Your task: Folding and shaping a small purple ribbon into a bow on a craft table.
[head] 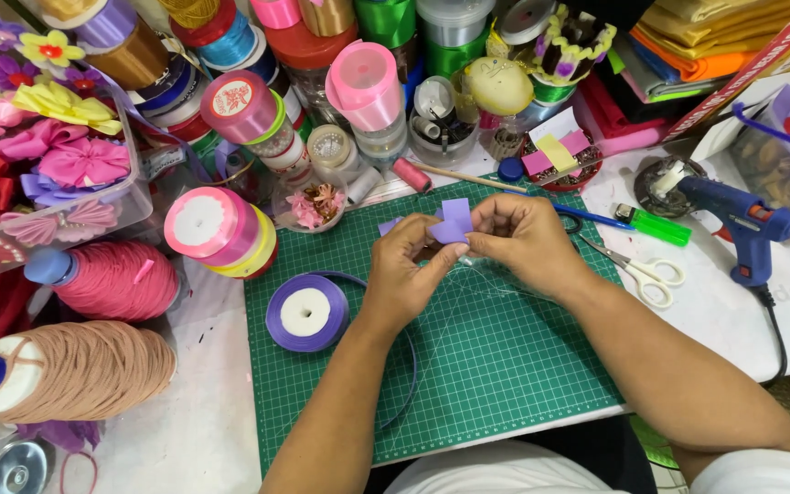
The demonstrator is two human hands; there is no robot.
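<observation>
Over a green cutting mat (505,366), my left hand (406,270) and my right hand (523,240) meet and pinch a small folded piece of purple ribbon (453,222) between their fingertips. The ribbon sticks up above the fingers. A thin thread seems to run down from the hands across the mat. A roll of purple ribbon (307,313) lies flat on the mat just left of my left wrist, and a dark thin hoop curves along the mat beside it.
White-handled scissors (644,272), a green lighter (656,225) and a blue glue gun (733,220) lie to the right. Pink ribbon rolls (217,229), thread spools (116,279) and a clear box of ribbon flowers (43,155) crowd the left and back.
</observation>
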